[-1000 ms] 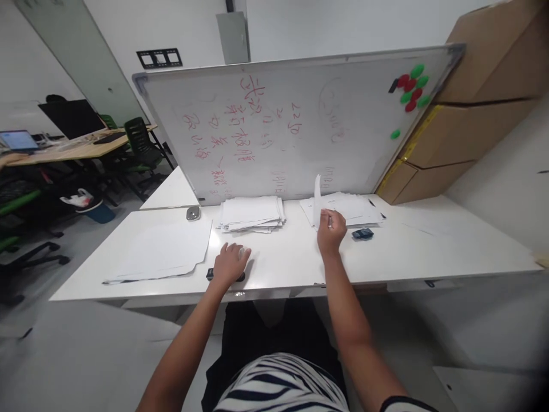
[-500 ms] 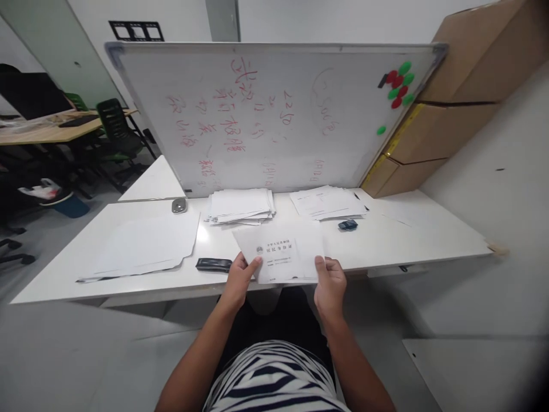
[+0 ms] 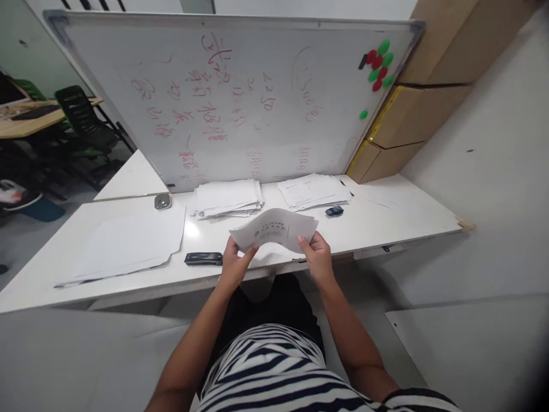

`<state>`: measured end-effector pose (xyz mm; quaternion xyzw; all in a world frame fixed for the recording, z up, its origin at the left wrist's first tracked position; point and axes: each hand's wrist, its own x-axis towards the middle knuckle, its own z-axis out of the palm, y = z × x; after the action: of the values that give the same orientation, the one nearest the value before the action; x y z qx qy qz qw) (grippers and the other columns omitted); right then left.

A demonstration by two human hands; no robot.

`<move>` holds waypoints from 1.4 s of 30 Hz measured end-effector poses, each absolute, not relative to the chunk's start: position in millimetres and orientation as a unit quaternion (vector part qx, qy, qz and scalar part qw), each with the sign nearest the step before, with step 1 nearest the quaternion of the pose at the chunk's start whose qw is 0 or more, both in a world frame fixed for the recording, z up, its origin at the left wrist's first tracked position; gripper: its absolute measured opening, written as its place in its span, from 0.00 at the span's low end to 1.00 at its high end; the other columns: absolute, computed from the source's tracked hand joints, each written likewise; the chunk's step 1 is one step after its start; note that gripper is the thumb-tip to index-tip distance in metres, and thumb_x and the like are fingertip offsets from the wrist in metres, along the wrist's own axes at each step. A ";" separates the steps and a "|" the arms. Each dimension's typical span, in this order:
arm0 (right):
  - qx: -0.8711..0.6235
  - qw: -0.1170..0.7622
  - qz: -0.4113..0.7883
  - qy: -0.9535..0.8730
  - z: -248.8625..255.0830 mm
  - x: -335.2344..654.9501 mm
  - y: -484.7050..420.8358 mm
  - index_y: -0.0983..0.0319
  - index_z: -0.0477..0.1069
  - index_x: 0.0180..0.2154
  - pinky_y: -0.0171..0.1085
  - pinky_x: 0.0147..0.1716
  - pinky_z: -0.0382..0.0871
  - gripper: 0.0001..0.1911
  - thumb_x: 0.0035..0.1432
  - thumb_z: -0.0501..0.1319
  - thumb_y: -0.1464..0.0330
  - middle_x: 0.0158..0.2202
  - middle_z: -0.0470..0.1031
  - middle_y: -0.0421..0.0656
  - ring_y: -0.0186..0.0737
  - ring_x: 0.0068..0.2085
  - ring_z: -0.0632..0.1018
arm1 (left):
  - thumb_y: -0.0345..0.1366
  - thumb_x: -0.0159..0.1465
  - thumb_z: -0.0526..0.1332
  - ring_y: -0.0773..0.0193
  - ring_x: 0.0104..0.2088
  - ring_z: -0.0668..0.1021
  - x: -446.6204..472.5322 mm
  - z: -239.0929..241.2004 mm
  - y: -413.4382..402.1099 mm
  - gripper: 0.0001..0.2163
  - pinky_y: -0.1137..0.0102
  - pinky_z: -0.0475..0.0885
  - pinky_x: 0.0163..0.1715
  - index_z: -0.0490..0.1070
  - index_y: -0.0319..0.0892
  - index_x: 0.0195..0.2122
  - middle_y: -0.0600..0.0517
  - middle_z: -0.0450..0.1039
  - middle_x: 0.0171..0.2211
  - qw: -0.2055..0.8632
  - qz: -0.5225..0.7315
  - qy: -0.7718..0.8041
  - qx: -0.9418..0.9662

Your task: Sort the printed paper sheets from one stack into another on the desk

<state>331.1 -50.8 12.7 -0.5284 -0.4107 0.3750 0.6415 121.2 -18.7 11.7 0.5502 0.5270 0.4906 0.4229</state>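
Observation:
Printed paper sheets (image 3: 274,226) bow upward above the front edge of the white table (image 3: 364,226). My left hand (image 3: 237,260) grips their left end, thumb on the near side, and my right hand (image 3: 316,254) pinches the right end the same way. How many sheets are held I cannot tell. Just left of my left hand lies a black stapler (image 3: 203,258). Behind the held sheets are two paper stacks, one on the left (image 3: 227,197) and one on the right (image 3: 315,191). A small dark blue object (image 3: 334,211) rests in front of the right stack.
Large white sheets (image 3: 124,246) cover the table's left part, with a small grey rounded device (image 3: 162,201) behind them. A whiteboard (image 3: 278,143) with red writing and magnets stands at the back. Cardboard boxes (image 3: 433,114) are stacked at the right. A blue bin (image 3: 45,209) stands at far left.
The sheets, nearly flat before, now curve upward in the middle between my hands. Both hands have risen slightly in view. The camera view has shifted, moving the whiteboard up and left.

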 end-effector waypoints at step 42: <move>-0.665 0.500 0.302 -0.465 -26.3 325.1 -61.6 0.64 0.74 0.47 0.48 0.51 0.67 0.27 0.53 0.61 0.51 0.46 0.78 0.50 0.52 0.50 0.76 | 0.41 0.62 0.60 0.59 0.50 0.74 71.2 -9.7 -39.1 0.19 0.63 0.71 0.48 0.64 0.47 0.54 0.46 0.71 0.51 0.374 0.580 0.472 0.549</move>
<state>325.1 -61.6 -26.3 -0.6650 -0.4649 0.3021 0.5004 71.2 -39.1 -9.7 0.5494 0.4717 0.5797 0.3737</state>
